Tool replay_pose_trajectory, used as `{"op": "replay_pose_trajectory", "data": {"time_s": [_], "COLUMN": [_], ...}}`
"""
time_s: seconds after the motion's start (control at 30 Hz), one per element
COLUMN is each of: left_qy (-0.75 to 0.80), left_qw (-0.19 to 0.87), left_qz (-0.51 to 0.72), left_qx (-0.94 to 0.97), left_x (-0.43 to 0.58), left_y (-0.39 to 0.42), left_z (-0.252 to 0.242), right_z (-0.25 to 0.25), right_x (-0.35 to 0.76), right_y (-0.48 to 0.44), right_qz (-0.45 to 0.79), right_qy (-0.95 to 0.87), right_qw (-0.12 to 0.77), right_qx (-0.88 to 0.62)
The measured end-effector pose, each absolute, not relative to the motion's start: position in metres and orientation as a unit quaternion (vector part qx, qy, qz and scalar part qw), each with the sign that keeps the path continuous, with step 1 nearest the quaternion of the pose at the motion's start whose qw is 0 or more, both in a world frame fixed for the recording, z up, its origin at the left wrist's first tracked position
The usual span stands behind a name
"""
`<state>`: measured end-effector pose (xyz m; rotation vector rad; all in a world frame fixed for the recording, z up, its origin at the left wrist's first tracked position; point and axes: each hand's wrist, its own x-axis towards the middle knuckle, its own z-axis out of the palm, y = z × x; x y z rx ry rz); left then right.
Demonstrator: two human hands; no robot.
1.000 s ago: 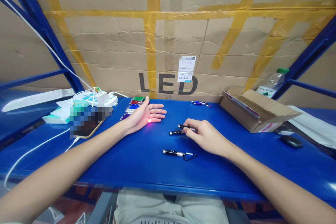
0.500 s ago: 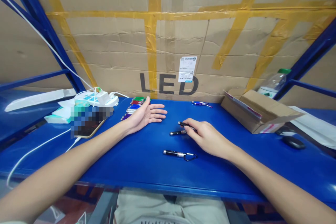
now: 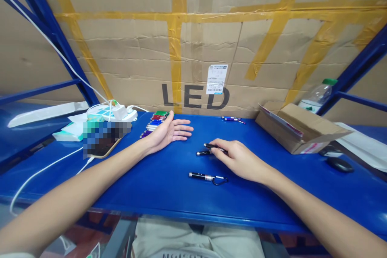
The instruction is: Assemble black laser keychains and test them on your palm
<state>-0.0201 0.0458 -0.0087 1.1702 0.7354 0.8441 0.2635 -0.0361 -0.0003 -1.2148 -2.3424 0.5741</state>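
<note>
Between the thumb and fingers of my right hand (image 3: 238, 157) is a black keychain flashlight (image 3: 209, 145) with a silver tip, held low over the blue table (image 3: 145, 193). Right beside it lies a second black keychain flashlight (image 3: 203, 153), partly covered by my fingertips. Nearer to me rests a third black flashlight (image 3: 200, 176) with a carabiner clip (image 3: 220, 180). My left hand (image 3: 169, 131) lies open, palm facing inward and fingers spread, holding nothing. It borders a row of green, red, blue, white and purple flashlights (image 3: 157, 122), hiding part of them.
Blue flashlights (image 3: 231, 119) lie at the back. To the right are an open cardboard box (image 3: 302, 129), a computer mouse (image 3: 340, 164) and a bottle (image 3: 320, 94). On the left are a phone (image 3: 109, 145), tissues (image 3: 71, 129), a power strip (image 3: 127, 113) and cables. Cardboard (image 3: 136, 56) walls the back.
My right hand has lowered slightly, bringing the held flashlight closer to the one beside it. My left hand keeps its open pose. The whole view has shifted a little.
</note>
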Motion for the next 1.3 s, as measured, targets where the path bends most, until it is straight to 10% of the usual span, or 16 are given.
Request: {"op": "replay_pose_trajectory", "data": {"time_s": [1.3], "left_qy": [0.332], "left_qw": [0.689], "left_qz": [0.375], "left_qx": [0.524], "left_x": [-0.0202], "left_y": [0.0451], "left_z": [-0.0085], "right_z": [0.0023], "right_x": [0.2642], "right_y": [-0.0353], "right_qz": [0.225], "right_qy": [-0.847], "right_qw": [0.217], "right_qx": [-0.430]}}
